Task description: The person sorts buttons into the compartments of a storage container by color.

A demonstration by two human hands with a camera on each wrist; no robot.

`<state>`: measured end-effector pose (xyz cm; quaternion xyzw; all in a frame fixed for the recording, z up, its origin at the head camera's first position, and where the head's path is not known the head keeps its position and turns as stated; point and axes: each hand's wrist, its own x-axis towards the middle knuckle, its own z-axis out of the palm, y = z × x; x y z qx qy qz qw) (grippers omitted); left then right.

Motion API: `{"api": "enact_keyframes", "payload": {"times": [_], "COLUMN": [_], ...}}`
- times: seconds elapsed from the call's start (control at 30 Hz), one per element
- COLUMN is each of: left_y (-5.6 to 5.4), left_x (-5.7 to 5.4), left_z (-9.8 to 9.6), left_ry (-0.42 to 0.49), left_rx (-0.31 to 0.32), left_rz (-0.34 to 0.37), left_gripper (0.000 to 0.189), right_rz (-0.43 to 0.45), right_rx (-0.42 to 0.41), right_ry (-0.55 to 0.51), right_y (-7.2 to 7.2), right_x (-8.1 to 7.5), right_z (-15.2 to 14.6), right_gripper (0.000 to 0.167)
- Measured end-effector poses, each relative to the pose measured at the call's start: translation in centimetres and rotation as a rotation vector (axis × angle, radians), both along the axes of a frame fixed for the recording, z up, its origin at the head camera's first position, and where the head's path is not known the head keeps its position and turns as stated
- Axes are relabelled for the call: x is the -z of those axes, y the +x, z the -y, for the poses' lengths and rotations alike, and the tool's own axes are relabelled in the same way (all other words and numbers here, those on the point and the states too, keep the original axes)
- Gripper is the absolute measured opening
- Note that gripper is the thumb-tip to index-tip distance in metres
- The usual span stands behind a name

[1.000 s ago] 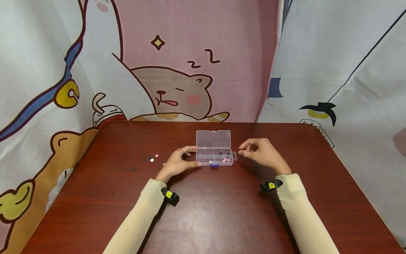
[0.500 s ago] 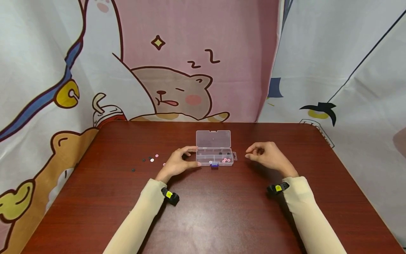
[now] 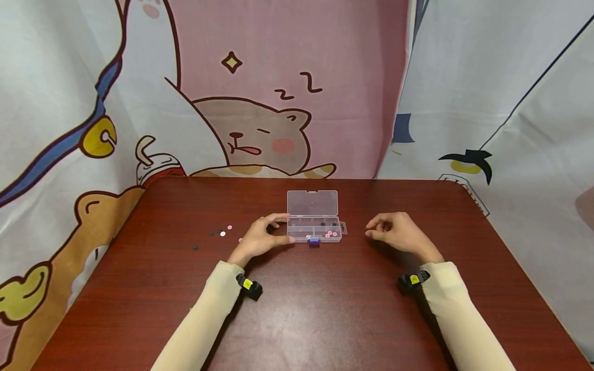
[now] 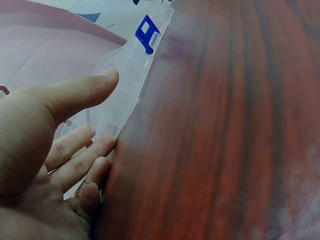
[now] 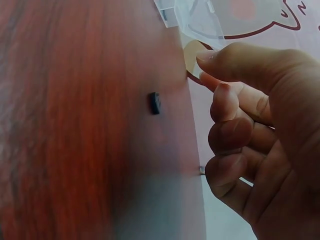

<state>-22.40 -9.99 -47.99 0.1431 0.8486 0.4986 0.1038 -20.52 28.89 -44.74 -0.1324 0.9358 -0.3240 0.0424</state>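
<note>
A clear plastic compartment box [image 3: 303, 232] stands on the table with its lid [image 3: 312, 203] raised at the back. A blue latch [image 4: 147, 34] is on its front. Inside lie several pink buttons [image 3: 331, 234] and dark ones [image 3: 323, 224]. My left hand [image 3: 262, 237] grips the box's left end, thumb at the front corner and fingers toward the back. My right hand [image 3: 401, 232] hovers right of the box, fingers curled, a small gap between thumb and index tips, nothing seen between them. A black button [image 5: 155, 103] lies on the table near it, hidden in the head view.
Left of my left hand, several loose buttons lie on the table [image 3: 297, 319]: a white one [image 3: 223, 234], a pink one [image 3: 229, 227] and black ones [image 3: 195, 248]. A hanging tab [image 3: 343, 228] sticks out from the box's right end. A printed curtain [image 3: 362, 77] hangs behind the table.
My right hand has moved away from the box to the right and slightly toward me, now covering the black button there. The left hand and the box stay in place.
</note>
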Motion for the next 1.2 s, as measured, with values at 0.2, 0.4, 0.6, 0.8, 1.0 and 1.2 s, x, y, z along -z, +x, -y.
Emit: {"api": "enact_keyframes", "payload": {"times": [0.2, 0.4, 0.6, 0.8, 1.0, 1.2], "left_y": [0.0, 0.0, 0.1, 0.0, 0.1, 0.1], "left_x": [0.0, -0.1, -0.1, -0.1, -0.1, -0.1], "left_z": [0.0, -0.1, -0.1, 0.0, -0.1, -0.1], "left_ry": [-0.011, -0.014, -0.008, -0.008, -0.006, -0.011], "left_rx": [-0.007, -0.008, -0.009, -0.009, -0.007, -0.015], "left_rz": [-0.010, -0.010, -0.014, -0.008, -0.022, -0.012], "left_gripper": [0.065, 0.064, 0.064, 0.064, 0.064, 0.064], "right_rz": [-0.011, -0.012, 0.011, 0.033, 0.044, 0.038], "right_rx": [-0.009, -0.017, -0.023, -0.039, -0.054, -0.059], "right_ry": [0.016, 0.025, 0.042, 0.039, 0.038, 0.033], "right_y": [0.2, 0.4, 0.9, 1.3, 1.4, 1.4], "right_x": [0.5, 0.8, 0.9, 1.2, 1.6, 1.6], "right_z": [-0.6, -1.1, -1.6, -2.1, -2.5, -2.6], "right_gripper": [0.005, 0.005, 0.005, 0.006, 0.007, 0.007]}}
